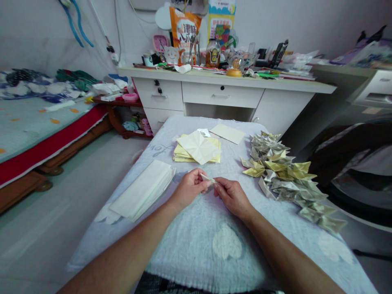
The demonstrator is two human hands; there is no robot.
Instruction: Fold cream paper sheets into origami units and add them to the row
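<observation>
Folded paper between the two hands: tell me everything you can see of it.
The folded paper is a small, narrow, pale piece, tapering at its left end, with what may be faint grey marks toward the right. It slants slightly down to the right, pinched between the fingers of the left hand and right hand over the blue cloth. Fingers cover part of it, so its full shape cannot be told.

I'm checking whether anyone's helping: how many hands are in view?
2: the left hand and right hand, both holding the small folded paper, nearer the camera than the yellow paper stack.
</observation>
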